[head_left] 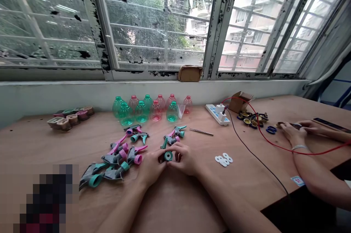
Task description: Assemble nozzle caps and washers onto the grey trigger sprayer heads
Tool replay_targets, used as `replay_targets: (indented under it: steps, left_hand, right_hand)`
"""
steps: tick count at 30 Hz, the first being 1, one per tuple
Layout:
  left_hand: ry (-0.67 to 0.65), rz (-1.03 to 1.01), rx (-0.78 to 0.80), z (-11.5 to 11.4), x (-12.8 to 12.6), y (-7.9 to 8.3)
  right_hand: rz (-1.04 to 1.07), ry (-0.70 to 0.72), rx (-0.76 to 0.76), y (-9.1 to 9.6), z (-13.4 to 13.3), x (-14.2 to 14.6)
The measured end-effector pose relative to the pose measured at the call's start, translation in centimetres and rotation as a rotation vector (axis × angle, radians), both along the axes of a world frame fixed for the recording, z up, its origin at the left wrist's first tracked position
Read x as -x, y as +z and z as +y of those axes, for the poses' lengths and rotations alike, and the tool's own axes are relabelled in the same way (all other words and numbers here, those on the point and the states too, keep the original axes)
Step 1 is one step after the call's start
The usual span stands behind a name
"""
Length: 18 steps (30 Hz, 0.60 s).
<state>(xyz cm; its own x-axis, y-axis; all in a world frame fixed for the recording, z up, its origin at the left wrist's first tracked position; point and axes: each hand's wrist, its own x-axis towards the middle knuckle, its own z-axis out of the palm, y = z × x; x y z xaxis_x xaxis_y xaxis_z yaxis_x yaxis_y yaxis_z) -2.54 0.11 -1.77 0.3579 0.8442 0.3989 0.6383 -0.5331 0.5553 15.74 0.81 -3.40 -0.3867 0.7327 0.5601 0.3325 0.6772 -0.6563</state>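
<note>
My left hand [150, 167] and my right hand [184, 159] meet at the middle of the wooden table [175, 196]. Their fingertips pinch a small teal plastic ring [168, 156], and the fingers hide part of it. Just beyond my right hand lies a small group of grey trigger spray heads [171, 140] with pink and teal parts. More of these spray heads [115, 158] lie in a loose heap to the left of my left hand. Farther back stands a row of green and pink plastic bottles [149, 109].
At the right, a co-worker's hands [293, 129] handle a small part. Nearby are a white power strip [218, 114], tweezers [201, 131], white washers [223, 159], dark metal parts [252, 119], red and black cables, and a cardboard box [240, 102]. Plastic caps [70, 118] stand at the back left.
</note>
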Motion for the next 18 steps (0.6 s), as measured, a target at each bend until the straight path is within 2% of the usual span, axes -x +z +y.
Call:
replay_targets:
  steps: [6,12,15,18]
  left_hand:
    - [0.073,-0.023,-0.090,-0.4,0.2,0.4]
    - [0.304,-0.076,-0.270,0.2,1.2,1.1]
    - [0.356,-0.007,-0.275,0.7,1.7,1.2]
    - [0.431,0.027,-0.254,1.0,2.0,1.3]
  right_hand:
    - [0.079,-0.072,-0.025,0.3,0.5,-0.2]
    - [0.223,-0.345,0.086,1.9,3.9,-0.7]
    - [0.128,-0.458,0.123,1.9,5.5,-0.7]
    - [-0.034,-0.569,0.071,1.4,6.0,-1.1]
